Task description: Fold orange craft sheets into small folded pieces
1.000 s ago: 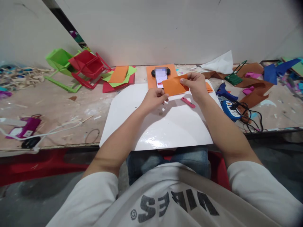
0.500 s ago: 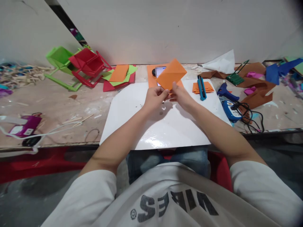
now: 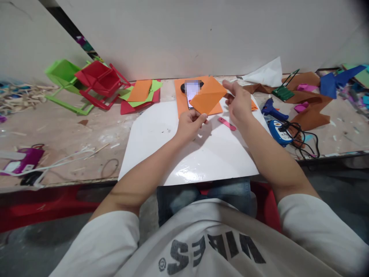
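A folded piece of orange paper [image 3: 209, 96] is raised over the white board [image 3: 184, 161], tilted. My left hand [image 3: 190, 124] pinches its lower corner between thumb and fingers. Beside the paper's right corner is my right hand [image 3: 240, 103], its fingers apart; whether a fingertip touches the corner I cannot tell. A small pink bar-shaped thing [image 3: 226, 124] lies on the board below my right hand. Behind the raised paper, a phone [image 3: 192, 89] rests on a larger orange sheet [image 3: 180, 104]. My right hand mostly covers some orange pieces [image 3: 253, 105].
Green [image 3: 65, 77] and red [image 3: 99, 79] miniature chairs stand at left, near stacked coloured sheets [image 3: 140, 92]. On the right are a blue glue gun [image 3: 273, 109], a blue device [image 3: 279, 132] with black cable and brown paper [image 3: 314, 115]. A purple device [image 3: 24, 159] lies far left.
My right hand has left the paper's lower corner and moved right and up to its right corner. The pink thing now shows. My left hand keeps its hold; the view has shifted slightly.
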Demonstrator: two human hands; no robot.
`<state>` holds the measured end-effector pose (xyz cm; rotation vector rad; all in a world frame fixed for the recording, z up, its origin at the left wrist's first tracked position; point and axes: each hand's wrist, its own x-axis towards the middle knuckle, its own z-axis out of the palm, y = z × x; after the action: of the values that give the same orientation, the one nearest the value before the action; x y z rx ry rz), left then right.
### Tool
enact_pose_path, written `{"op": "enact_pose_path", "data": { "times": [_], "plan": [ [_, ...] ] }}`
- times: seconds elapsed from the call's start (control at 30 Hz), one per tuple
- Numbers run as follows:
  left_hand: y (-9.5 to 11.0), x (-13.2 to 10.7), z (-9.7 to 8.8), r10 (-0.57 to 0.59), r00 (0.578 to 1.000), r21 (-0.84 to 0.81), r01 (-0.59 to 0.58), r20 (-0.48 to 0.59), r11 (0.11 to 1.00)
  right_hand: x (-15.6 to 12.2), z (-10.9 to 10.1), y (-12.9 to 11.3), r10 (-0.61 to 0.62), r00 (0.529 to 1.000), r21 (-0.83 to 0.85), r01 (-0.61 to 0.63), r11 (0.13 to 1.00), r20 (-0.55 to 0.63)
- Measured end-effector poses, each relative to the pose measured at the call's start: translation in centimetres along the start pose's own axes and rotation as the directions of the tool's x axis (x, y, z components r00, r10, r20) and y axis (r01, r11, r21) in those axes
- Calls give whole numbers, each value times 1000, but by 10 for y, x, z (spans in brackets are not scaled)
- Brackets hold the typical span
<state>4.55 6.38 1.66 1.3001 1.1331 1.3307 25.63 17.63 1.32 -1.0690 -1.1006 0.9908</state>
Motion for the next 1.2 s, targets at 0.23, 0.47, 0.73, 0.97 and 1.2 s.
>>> {"op": "enact_pose_path", "data": {
  "times": [0.23, 0.47, 0.73, 0.97, 1.2],
  "plan": [
    [-6, 10, -8, -5, 999, 21, 4, 42, 1000, -34, 22, -2, 33, 968, -3, -34, 999, 249],
    [-47, 23, -20, 301, 954, 263, -290, -1, 920, -75, 34, -9, -231, 944, -293, 296, 909, 235],
    [-64, 27, -19, 381, 921, 307, -387, 82, 870, -78, 33, -12, -283, 876, -361, 429, 828, 391],
    [-50, 17, -13, 386, 914, 183, -403, 123, 897, -81, 30, -27, -224, 800, -205, 393, 896, 556],
    [-45, 24, -24, 283, 931, -49, -279, 231, 959, -76, 27, -32, -163, 798, -8, 206, 979, 581]
  ]
}}
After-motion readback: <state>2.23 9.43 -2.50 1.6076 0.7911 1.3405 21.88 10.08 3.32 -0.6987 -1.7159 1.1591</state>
